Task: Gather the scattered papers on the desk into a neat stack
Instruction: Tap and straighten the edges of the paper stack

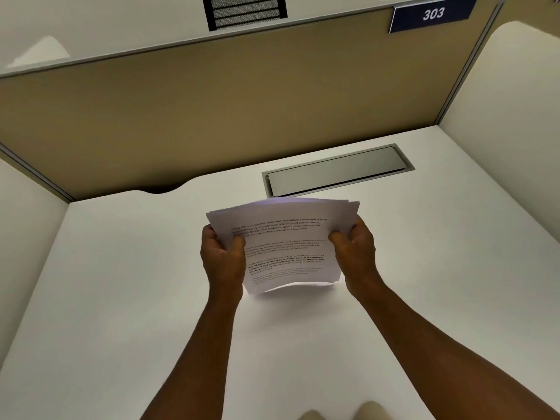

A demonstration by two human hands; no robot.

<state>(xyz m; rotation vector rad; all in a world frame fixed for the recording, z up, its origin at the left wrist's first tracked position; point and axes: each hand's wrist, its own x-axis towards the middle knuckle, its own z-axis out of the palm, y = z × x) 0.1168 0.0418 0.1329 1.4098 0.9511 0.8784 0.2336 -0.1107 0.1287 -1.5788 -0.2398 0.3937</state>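
Holding one paper stack (pixel 286 247) (edges uneven) | two grips pinching: left hand (pixel 222 256), right hand (pixel 356 250)

A sheaf of printed white papers (pixel 286 247) is held above the white counter (pixel 121 283), left hand (pixel 222 256) at its left edge, right hand (pixel 356 248) at its right; a grey metal cable hatch (pixel 336 169) lies behind.

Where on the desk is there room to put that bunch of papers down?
The white desk shows bare on both sides of the arms: a wide patch from the left hand out to the left side panel, another from the right hand to the right panel. Under the held papers is bare too. The back is tighter, with the grey cable flap there.
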